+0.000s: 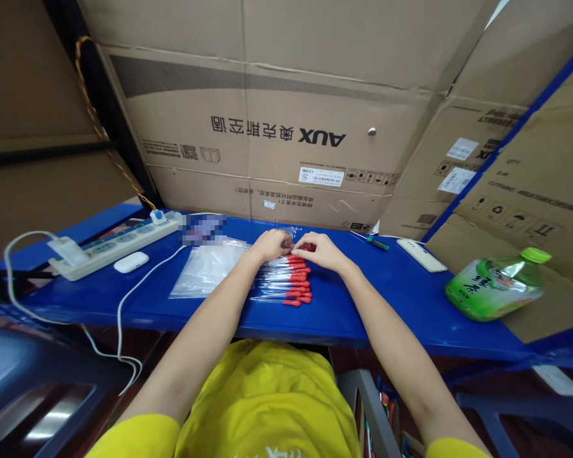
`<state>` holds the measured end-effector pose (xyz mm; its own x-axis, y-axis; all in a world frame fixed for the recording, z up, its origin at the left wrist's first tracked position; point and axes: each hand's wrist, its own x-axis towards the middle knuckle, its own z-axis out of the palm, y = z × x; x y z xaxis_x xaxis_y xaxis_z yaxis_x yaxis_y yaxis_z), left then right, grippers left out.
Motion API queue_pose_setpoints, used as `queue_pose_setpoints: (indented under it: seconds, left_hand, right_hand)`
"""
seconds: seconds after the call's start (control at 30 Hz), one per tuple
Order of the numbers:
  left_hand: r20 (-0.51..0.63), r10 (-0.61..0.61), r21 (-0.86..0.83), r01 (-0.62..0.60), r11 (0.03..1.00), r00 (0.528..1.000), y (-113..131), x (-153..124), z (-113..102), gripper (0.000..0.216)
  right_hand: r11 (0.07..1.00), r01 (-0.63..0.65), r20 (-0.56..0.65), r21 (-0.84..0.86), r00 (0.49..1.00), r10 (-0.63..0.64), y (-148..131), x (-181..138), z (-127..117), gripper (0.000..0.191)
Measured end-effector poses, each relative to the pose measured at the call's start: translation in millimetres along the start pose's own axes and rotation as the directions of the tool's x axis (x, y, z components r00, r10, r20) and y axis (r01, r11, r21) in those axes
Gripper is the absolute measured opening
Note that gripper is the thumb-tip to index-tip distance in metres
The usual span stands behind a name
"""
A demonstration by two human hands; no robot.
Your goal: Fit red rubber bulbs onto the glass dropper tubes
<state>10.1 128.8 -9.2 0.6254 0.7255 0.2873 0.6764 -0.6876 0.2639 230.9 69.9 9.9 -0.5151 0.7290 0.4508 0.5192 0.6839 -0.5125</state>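
Observation:
My left hand (271, 244) and my right hand (321, 250) meet over the blue table, fingertips pinched close together. Between them they hold a dropper, mostly hidden by the fingers; a bit of its red bulb shows under my right fingers. Just below lies a row of droppers (293, 278) with clear thin tubes pointing left and red rubber bulbs at the right. Beyond my hands are several small clear pieces (293, 230), too small to make out well. To the left, clear plastic bags (205, 272) lie flat in a pile, partly behind my left forearm.
A white power strip (124, 242) with plugs and cables lies at the left, near a white earbud case (131, 262). At the right are a green-handled screwdriver (377, 242), a white phone (421, 255) and a green drink bottle (494, 289). Cardboard (267, 83) walls the back.

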Motion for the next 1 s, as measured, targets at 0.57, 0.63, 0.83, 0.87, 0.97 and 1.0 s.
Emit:
queue_pose_setpoints:
  seconds: [0.57,0.63,0.83,0.87,0.97,1.0]
  left_hand:
    - [0.04,-0.12,0.119,0.115,0.986,0.992,9.4,-2.7,-3.8,0.024]
    - [0.044,-0.118,0.118,0.112,0.987,0.992,9.6,-2.7,-4.6,0.024]
    - [0.055,-0.099,0.059,0.095,0.994,0.994,6.9,-1.8,-5.0,0.019]
    - [0.043,-0.092,0.047,0.09,0.995,0.995,6.3,-1.4,-5.0,0.018]
    - [-0.035,-0.062,-0.019,0.062,0.998,0.997,4.9,0.4,-4.5,0.019]
    - [-0.072,-0.056,-0.049,0.052,0.997,0.996,4.8,1.3,-4.1,0.019]
  right_hand:
    - [0.997,-0.079,0.043,0.017,0.996,0.078,-0.3,0.0,4.5,0.014]
    - [0.996,-0.092,0.045,0.012,0.995,0.092,0.8,-0.2,4.3,0.012]
    - [0.989,-0.149,0.066,0.023,0.987,0.147,3.7,-1.3,2.0,0.014]
    - [0.988,-0.154,0.064,0.019,0.986,0.152,3.6,-1.3,1.5,0.015]
    - [0.986,-0.166,0.05,0.008,0.985,0.165,3.5,-1.0,0.3,0.018]
    - [0.986,-0.17,0.043,0.005,0.985,0.169,3.8,-1.0,0.0,0.018]
